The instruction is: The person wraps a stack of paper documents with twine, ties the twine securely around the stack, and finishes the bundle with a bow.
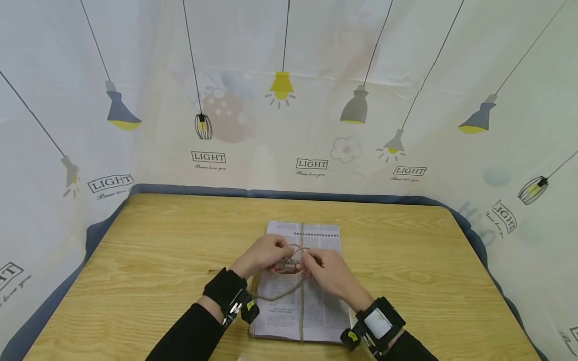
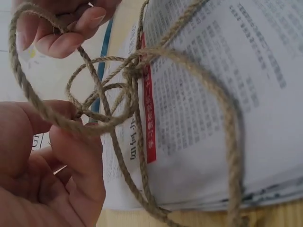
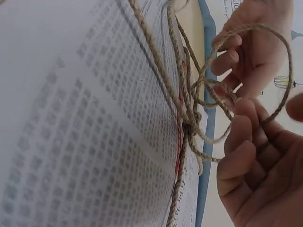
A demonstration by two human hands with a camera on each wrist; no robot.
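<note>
A stack of newspapers (image 1: pixel 322 316) lies on the table, with brown twine (image 1: pixel 301 306) running lengthwise and crosswise around it. Over the middle of the stack, my left hand (image 1: pixel 267 253) pinches the twine between thumb and fingertip. My right hand (image 1: pixel 331 273) is just to its right and holds another stretch of twine in its fingers. Raised loops stand between the two hands, above a knot (image 2: pixel 133 72) on the top sheet. One loose length (image 2: pixel 232 146) curves off to the left side of the stack. Fingers partly hide the loops in the head view.
The wooden table (image 1: pixel 429 281) extends on both sides of the stack. Behind it hangs a pale cloth (image 1: pixel 280 135) printed with lamps, with a blue border along the table's far edge. Each wrist wears a black strap with a small camera.
</note>
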